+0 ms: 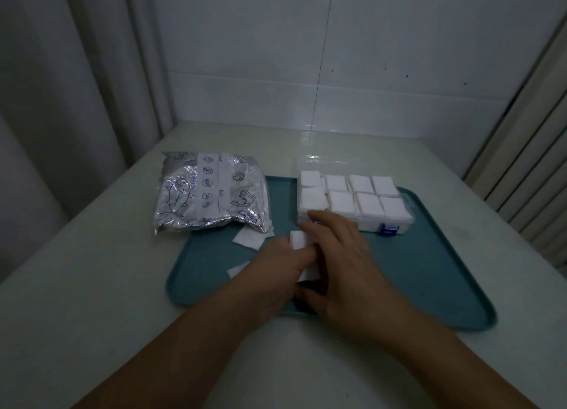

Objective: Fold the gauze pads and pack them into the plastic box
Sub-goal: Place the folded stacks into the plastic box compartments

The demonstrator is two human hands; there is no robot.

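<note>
Pale bench against white walls carries your teal tray; both hands, left grip and right grip, pinch one gauze pad near the plastic box.

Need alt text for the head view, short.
Both hands, left and right, fold a gauze pad over a teal tray. Behind sit a box full of folded pads and a foil bag.

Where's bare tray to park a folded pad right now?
Free: the teal tray right of the right hand, below the plastic box. Also the near-left corner, below the loose gauze. Crowded: the centre, where both hands work a gauze pad, and the strip by the foil bag.
</note>
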